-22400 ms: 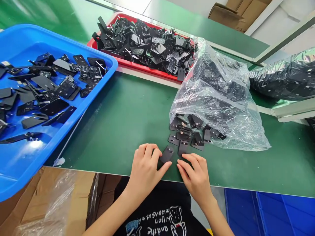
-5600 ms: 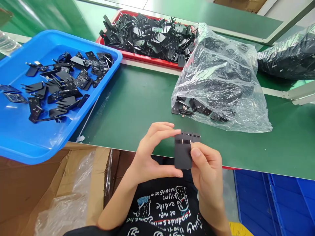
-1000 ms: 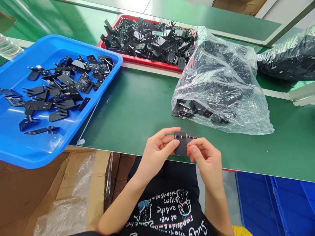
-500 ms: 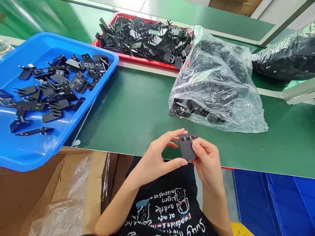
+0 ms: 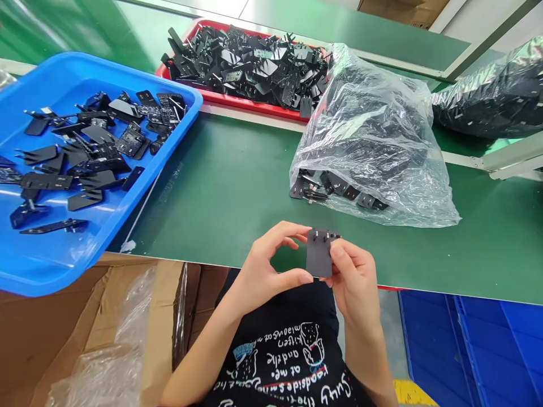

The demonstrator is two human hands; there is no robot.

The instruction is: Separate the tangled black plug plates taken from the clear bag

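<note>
My right hand point(image 5: 354, 271) grips a flat black plastic piece point(image 5: 318, 257) by its right side, thumb on the near face. Small dark prongs stand out along the upper edge of this piece. My left hand point(image 5: 269, 263) is at the piece's left side with thumb and fingers spread apart. Its index fingertip is by the upper left corner and its thumb tip by the lower left; whether they touch it I cannot tell. Beyond the hands, a clear plastic bag point(image 5: 382, 135) full of black parts lies with its mouth towards me, several parts showing there.
On the left, a blue tray point(image 5: 139, 212) holds scattered black parts and circuit boards. A red tray point(image 5: 254, 104) heaped with similar parts stands at the back of the green table point(image 5: 229, 169). Another filled bag point(image 5: 487, 102) is at right. Below are a cardboard box point(image 5: 161, 328) and blue bins point(image 5: 441, 333).
The black piece has turned slightly in my right hand and shows its face and prongs more squarely. My left hand has shifted a little to the left.
</note>
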